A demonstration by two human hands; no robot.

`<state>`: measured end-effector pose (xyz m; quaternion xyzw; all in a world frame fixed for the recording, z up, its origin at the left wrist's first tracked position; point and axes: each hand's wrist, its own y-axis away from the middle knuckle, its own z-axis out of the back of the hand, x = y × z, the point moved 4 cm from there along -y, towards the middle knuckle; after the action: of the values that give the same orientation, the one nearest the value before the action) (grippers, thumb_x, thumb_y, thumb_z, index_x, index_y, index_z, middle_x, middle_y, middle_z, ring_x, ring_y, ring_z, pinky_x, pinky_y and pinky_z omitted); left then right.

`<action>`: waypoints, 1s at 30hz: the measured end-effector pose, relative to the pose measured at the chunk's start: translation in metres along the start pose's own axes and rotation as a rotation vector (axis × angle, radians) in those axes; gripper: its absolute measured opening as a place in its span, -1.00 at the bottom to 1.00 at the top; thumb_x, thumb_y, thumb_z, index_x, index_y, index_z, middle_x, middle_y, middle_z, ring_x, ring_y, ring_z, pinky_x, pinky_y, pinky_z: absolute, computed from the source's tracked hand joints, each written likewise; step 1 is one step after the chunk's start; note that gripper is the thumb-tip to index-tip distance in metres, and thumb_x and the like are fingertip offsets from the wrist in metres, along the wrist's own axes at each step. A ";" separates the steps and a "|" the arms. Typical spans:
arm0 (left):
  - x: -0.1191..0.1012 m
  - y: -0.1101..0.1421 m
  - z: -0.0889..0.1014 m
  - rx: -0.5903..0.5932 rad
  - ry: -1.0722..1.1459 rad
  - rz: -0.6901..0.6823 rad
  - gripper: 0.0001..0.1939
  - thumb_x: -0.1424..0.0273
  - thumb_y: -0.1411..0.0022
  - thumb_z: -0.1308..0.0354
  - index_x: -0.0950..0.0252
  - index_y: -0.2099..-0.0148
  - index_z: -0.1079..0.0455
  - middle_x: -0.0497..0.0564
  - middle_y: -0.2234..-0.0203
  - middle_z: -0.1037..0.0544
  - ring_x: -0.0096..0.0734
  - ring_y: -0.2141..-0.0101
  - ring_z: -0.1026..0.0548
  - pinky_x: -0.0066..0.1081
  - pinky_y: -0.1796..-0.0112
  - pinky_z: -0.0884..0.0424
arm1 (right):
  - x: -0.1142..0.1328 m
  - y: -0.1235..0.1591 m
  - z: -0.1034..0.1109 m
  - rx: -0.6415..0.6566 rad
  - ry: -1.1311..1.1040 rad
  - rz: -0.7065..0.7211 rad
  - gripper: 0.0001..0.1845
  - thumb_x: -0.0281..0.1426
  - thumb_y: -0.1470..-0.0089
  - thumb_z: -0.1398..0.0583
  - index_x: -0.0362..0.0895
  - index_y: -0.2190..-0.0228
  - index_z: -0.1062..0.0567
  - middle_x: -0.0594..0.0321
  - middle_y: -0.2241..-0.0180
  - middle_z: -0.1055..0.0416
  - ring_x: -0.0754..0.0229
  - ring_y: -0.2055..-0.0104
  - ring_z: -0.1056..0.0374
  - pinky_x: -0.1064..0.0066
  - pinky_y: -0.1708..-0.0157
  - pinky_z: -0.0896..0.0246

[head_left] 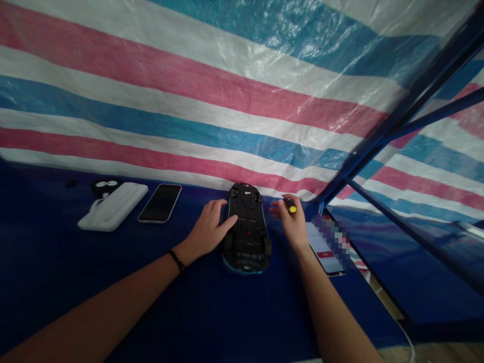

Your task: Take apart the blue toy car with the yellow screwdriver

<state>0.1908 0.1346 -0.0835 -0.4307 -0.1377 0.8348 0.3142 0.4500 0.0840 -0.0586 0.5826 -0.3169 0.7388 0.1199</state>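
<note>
A toy car lies upside down on the blue tabletop, its black underside facing up and a blue body edge showing at the near end. My left hand grips the car's left side, with the thumb resting on the underside and the fingers along the edge. To the right of the car, and apart from it, my right hand is closed around what looks like a screwdriver. Only its black handle with a yellow end shows; the shaft is hidden.
On the left lie a dark phone, a white power-bank-like block and a black round item with white eyes. A lit phone sits beside my right wrist. Blue metal bars and a striped sheet stand behind.
</note>
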 end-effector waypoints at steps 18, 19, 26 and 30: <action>-0.046 -0.004 0.006 0.209 0.884 0.272 0.03 0.27 -0.18 -0.38 0.19 -0.54 0.09 0.21 -0.38 -0.33 0.02 -0.36 -0.34 0.06 -0.37 -0.26 | 0.018 0.025 -0.036 0.098 -0.021 0.140 -0.59 0.00 -0.07 -0.27 -0.05 0.35 -0.33 0.30 0.34 -0.32 0.19 0.31 -0.20 0.34 0.26 -0.15; -0.050 -0.005 0.010 0.214 0.885 0.246 0.07 0.28 -0.18 -0.39 0.21 -0.55 0.14 0.23 -0.39 -0.31 0.02 -0.36 -0.33 0.06 -0.38 -0.25 | 0.020 0.026 -0.038 0.093 -0.052 0.148 -0.58 0.00 -0.06 -0.29 -0.05 0.34 -0.32 0.30 0.34 -0.31 0.19 0.30 -0.21 0.34 0.25 -0.16; -0.075 0.002 0.064 0.095 0.363 -0.033 0.00 0.31 -0.27 -0.31 0.29 -0.57 0.16 0.27 -0.47 -0.16 0.02 -0.44 -0.22 0.03 -0.44 -0.13 | 0.024 0.022 -0.036 0.110 -0.238 0.114 -0.45 0.08 0.01 -0.35 -0.04 0.30 -0.28 0.19 0.20 -0.48 0.15 0.29 -0.44 0.30 0.31 -0.34; -0.084 0.032 0.115 0.015 -0.180 -0.254 -0.11 0.40 -0.37 -0.20 0.22 -0.58 0.17 0.27 -0.43 -0.25 0.01 -0.34 -0.38 -0.03 -0.30 -0.41 | 0.013 0.009 -0.020 0.075 -0.227 0.056 -0.48 -0.03 0.13 -0.41 -0.04 0.36 -0.29 0.33 0.47 -0.42 0.21 0.51 -0.33 0.39 0.51 -0.17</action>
<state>0.1212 0.0611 0.0216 -0.3310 -0.2125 0.8245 0.4068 0.4250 0.0865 -0.0515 0.6575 -0.3166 0.6825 0.0408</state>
